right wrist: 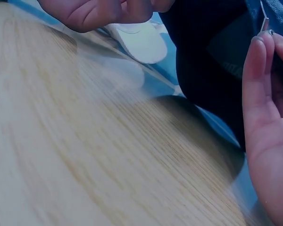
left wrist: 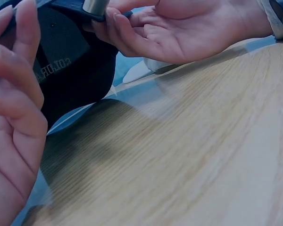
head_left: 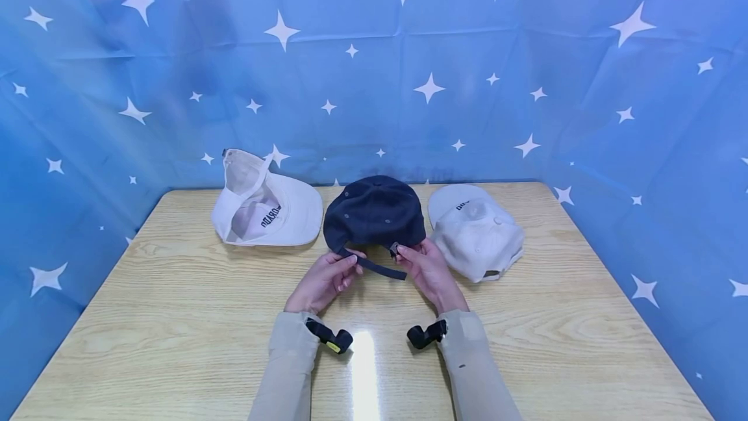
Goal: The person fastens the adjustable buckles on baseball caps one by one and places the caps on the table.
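A navy baseball cap (head_left: 375, 210) is held up in the middle, its back opening toward me, in the head view. My left hand (head_left: 321, 281) pinches the cap's adjustment strap (head_left: 380, 269) near its base, and the loose strap end reaches right. On the other side of the opening, my right hand (head_left: 431, 271) pinches the metal buckle (head_left: 394, 249) between thumb and fingers. Strap and buckle are apart. Faint lettering inside the navy cap shows in the left wrist view, where the buckle (left wrist: 95, 6) is by my right fingertips.
To the left, a white cap (head_left: 300, 206) lies with its inside showing and its strap standing up. A pale cap (head_left: 482, 239) sits crown up close beside my right hand. All are on a wooden table (head_left: 175, 330) before a blue star-patterned cloth (head_left: 362, 83).
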`<state>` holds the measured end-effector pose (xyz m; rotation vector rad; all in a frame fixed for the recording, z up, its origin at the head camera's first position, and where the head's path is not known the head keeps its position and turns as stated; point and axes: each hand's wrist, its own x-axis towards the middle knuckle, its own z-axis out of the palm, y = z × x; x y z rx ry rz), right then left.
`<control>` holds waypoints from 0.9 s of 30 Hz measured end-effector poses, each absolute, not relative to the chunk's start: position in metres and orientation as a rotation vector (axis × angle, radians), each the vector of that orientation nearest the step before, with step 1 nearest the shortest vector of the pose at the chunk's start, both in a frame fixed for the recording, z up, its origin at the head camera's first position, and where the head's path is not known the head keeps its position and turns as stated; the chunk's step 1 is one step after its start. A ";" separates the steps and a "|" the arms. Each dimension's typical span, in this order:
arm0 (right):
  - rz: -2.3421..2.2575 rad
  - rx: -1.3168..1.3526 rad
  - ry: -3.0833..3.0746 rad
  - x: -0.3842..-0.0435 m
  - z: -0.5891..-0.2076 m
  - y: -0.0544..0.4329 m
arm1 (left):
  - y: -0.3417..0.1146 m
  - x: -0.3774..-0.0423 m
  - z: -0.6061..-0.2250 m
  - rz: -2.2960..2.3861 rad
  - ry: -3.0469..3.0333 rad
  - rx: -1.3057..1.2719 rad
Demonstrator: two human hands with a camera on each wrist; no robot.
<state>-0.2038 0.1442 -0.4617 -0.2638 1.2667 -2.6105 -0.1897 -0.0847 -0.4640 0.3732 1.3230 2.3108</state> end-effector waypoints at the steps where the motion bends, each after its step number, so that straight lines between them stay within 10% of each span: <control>1: -2.606 -0.258 1.282 -0.204 -0.462 0.144 | -0.085 -0.190 -0.465 2.326 1.307 0.370; 27: -2.511 -0.340 0.863 -0.203 -0.466 0.147 | -0.084 -0.192 -0.465 2.371 1.251 0.350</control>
